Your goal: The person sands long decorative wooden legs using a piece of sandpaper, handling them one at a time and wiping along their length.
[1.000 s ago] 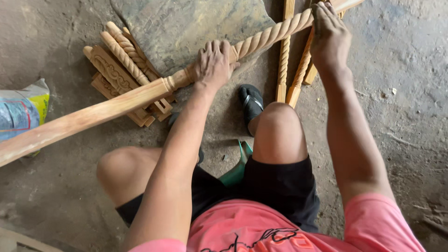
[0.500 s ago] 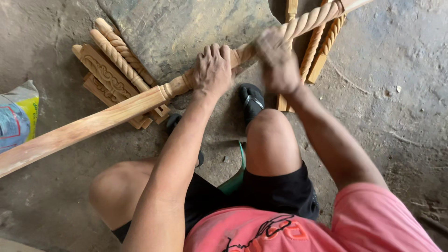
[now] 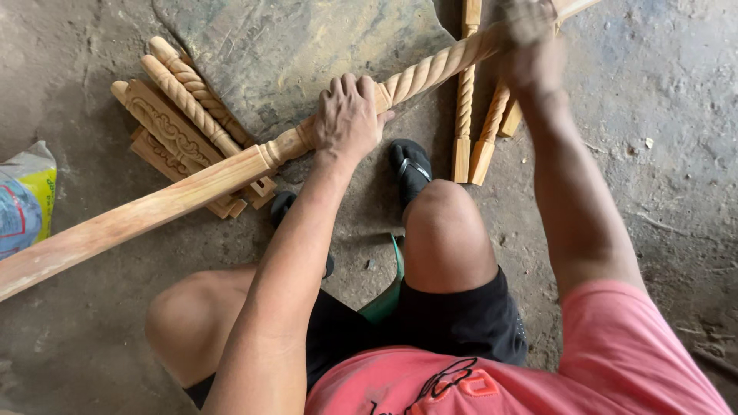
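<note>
A long wooden post [image 3: 177, 196] runs from lower left to upper right; its lower part is square and plain, its upper part is carved in a rope twist. My left hand [image 3: 347, 117] grips it where the twist begins. My right hand [image 3: 529, 34], blurred by motion, is closed over the twisted part near the top edge. What lies under its fingers is hidden. My bare knees [image 3: 444, 219] sit below the post.
A stack of carved and twisted wooden pieces [image 3: 181, 127] lies on the concrete floor at the upper left. More twisted pieces [image 3: 466, 107] lie at the top middle. A black sandal [image 3: 411, 169] is near my knee. A plastic bag [image 3: 23, 196] rests at the left edge.
My right hand slid down the twisted part toward the left hand, then back up to the far end. The left hand kept its grip.
</note>
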